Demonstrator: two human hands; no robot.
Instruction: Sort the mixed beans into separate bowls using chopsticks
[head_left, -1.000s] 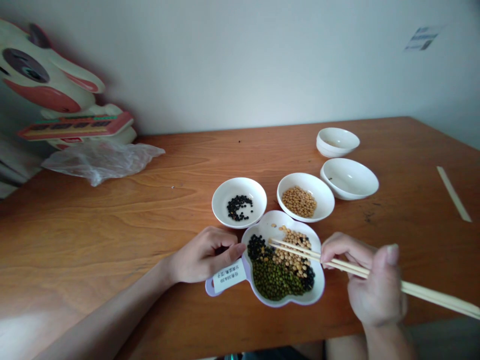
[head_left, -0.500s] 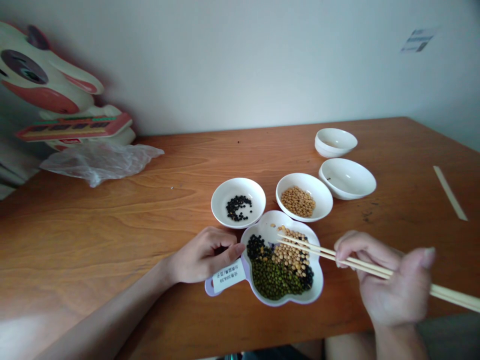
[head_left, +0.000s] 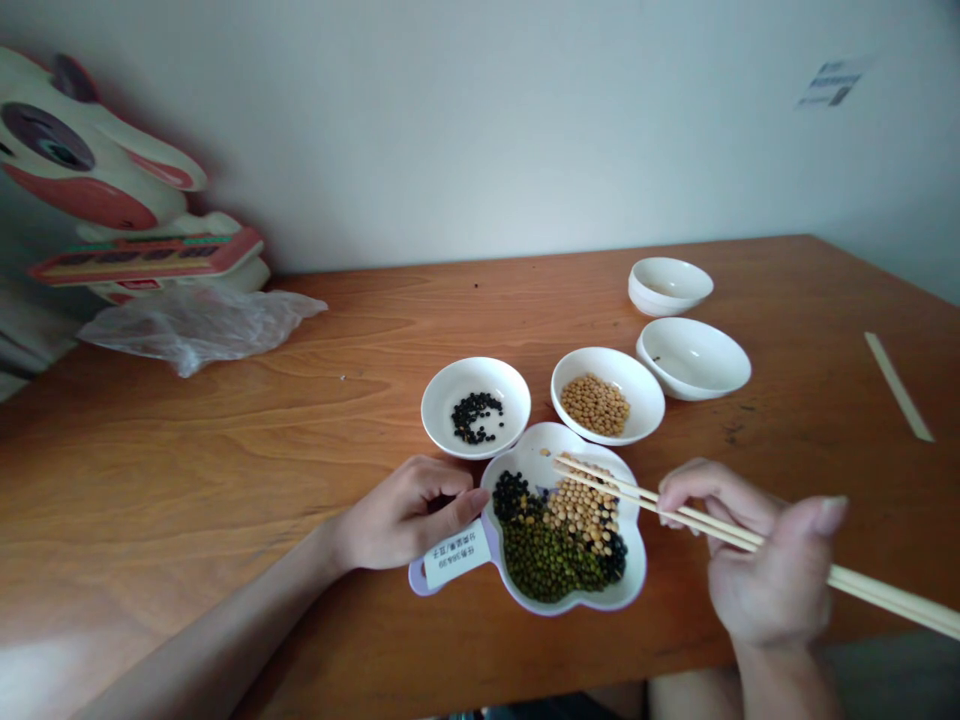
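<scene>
A pair of chopsticks [head_left: 716,522] is gripped in my right hand [head_left: 765,560], tips over the upper part of a white cloud-shaped dish [head_left: 551,440] with a lilac rim. Inside the dish lie soybeans [head_left: 581,512], green mung beans [head_left: 551,560] and black beans [head_left: 511,492]. Whether the tips pinch a bean I cannot tell. My left hand [head_left: 412,512] is closed at the dish's left edge, its thumb by the rim where the labelled handle [head_left: 450,560] begins. Just behind the dish stand a white bowl of black beans [head_left: 476,415] and another of soybeans [head_left: 598,403].
Two white bowls stand farther back right, the nearer bowl [head_left: 694,360] with a dark speck inside, the other bowl [head_left: 670,285] behind it. A pale flat strip [head_left: 898,385] lies at the right. A clear plastic bag [head_left: 202,325] and a cartoon toy [head_left: 142,190] occupy the back left.
My right hand has shifted slightly left, and the chopstick tips have moved a little up and apart over the soybeans. My left hand and the dish stay in place.
</scene>
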